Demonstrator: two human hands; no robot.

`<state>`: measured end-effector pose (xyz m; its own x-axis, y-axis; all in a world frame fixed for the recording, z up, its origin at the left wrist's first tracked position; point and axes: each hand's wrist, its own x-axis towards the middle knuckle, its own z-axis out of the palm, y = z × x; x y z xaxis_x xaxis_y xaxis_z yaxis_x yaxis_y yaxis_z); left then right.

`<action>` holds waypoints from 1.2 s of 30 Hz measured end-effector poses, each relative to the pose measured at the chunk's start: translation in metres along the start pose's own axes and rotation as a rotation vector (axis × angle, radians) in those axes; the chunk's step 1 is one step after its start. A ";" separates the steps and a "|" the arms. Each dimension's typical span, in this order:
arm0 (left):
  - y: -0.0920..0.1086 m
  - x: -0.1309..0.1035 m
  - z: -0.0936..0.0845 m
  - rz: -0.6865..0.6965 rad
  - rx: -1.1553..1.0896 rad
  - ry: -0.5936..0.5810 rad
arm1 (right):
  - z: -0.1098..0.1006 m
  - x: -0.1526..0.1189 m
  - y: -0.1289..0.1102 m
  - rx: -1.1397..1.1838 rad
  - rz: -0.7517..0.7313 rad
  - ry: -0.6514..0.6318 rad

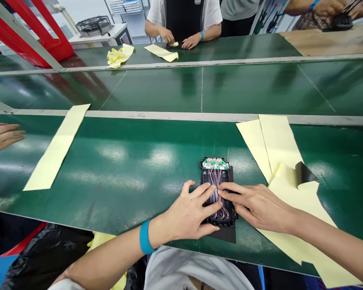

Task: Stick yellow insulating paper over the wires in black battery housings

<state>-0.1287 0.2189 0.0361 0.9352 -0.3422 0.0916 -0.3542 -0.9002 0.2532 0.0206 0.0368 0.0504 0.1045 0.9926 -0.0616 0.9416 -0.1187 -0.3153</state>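
Though wired, black tray flat

Green bench: yellow sheets, black tray.

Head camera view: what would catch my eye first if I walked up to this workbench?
First, the black plastic tray with red wires and a small green circuit board, lying on the glossy green table near its front edge. The left hand and right hand both press flat on it. Next, the pale yellow paper sheets just right of it, and the long pale yellow strip further left.
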 end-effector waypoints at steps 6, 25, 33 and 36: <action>0.001 0.000 0.002 0.001 0.027 0.035 | 0.014 0.015 0.005 0.203 0.108 0.202; -0.003 0.003 0.006 0.097 0.126 0.116 | 0.008 0.035 0.022 -0.188 -0.021 0.175; -0.003 0.001 0.009 0.091 0.126 0.109 | -0.002 0.041 0.017 -0.376 -0.141 0.063; -0.003 0.002 0.010 0.087 0.102 0.101 | 0.000 0.041 0.015 -0.383 -0.141 0.081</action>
<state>-0.1263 0.2183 0.0260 0.8949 -0.3953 0.2069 -0.4272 -0.8929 0.1419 0.0390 0.0758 0.0432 -0.0231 0.9991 0.0364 0.9979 0.0209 0.0607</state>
